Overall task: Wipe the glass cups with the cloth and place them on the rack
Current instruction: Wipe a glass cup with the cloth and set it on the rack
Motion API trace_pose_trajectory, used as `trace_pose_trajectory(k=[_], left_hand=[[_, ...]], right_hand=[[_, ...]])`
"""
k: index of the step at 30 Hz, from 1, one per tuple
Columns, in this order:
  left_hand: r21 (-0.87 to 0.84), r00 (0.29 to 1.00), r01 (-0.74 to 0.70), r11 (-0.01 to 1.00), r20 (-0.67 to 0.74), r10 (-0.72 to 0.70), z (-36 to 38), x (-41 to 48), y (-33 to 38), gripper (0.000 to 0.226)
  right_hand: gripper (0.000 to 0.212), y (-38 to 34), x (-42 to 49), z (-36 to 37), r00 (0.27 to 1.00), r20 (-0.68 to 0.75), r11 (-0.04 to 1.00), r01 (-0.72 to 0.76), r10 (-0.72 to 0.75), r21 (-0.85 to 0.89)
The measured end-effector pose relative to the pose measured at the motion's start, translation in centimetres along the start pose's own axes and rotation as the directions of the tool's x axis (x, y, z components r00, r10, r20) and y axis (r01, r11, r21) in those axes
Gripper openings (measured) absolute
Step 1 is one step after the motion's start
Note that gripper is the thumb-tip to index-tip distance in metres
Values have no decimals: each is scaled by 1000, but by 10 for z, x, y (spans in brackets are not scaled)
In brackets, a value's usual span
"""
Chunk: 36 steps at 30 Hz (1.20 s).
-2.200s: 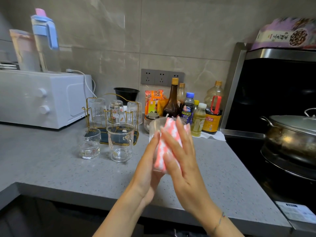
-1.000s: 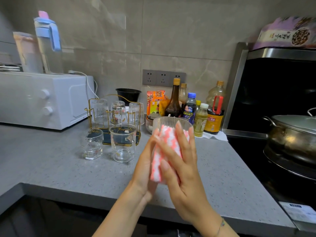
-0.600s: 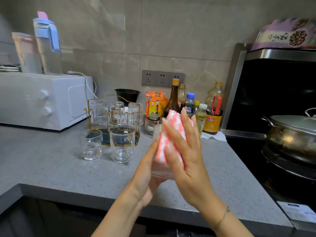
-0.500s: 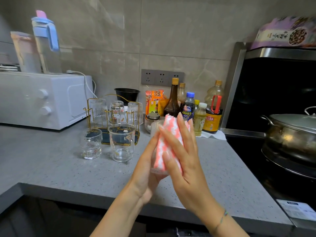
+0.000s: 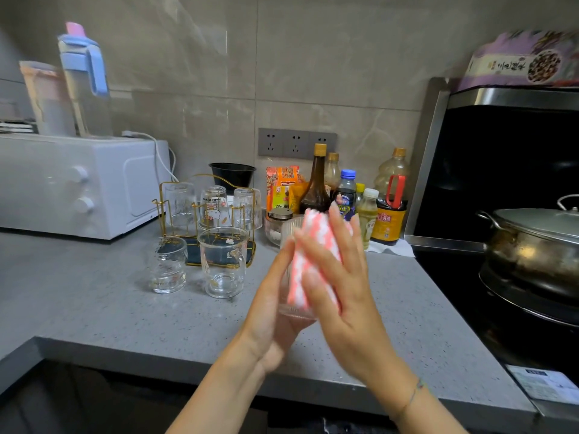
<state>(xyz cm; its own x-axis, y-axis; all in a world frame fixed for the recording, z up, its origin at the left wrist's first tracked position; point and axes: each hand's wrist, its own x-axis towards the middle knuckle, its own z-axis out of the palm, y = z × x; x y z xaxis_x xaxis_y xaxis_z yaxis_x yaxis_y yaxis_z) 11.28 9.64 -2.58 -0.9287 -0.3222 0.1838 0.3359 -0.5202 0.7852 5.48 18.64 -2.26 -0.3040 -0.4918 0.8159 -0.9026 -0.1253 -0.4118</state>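
The left hand (image 5: 269, 311) clasps the ribbed glass cup (image 5: 293, 308) above the worktop (image 5: 109, 308). The right hand (image 5: 344, 296) fingers (image 5: 340, 236), straight and slightly spread, press the cloth (image 5: 313, 245) against it. Left of the fingers stand a short cup (image 5: 167, 264) and a handled cup (image 5: 222, 261), with the rack (image 5: 200, 211) behind. Bottles (image 5: 316, 186) stand just beyond the fingertips.

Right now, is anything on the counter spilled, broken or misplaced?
Nothing stands out: the small cup and the mug stand upright on the counter, three glasses sit in the rack, no spill or crack shows.
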Motion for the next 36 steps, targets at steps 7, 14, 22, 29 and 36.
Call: trace_pose_trajectory(k=[7,14,22,29,36], left_hand=[[-18,1000,2,1000,-28,-2,-6,-3,-10,53],[-99,999,-30,995,-47,26,-4,2,0,53],[-132,1000,17,991,5,-17,-3,11,5,66],[7,1000,-20,1000,-4,20,-2,9,5,51],[59,1000,-23,998,12,23,-1,7,2,49]], right_hand=[[47,11,22,-8,994,-14,991,-106,107,84],[48,3,-5,6,999,30,994,-40,37,100],[48,-1,-25,10,994,105,995,-44,35,88],[47,4,2,-1,1000,17,1000,-10,9,6],[45,4,28,-10,997,-22,995,-71,73,68]])
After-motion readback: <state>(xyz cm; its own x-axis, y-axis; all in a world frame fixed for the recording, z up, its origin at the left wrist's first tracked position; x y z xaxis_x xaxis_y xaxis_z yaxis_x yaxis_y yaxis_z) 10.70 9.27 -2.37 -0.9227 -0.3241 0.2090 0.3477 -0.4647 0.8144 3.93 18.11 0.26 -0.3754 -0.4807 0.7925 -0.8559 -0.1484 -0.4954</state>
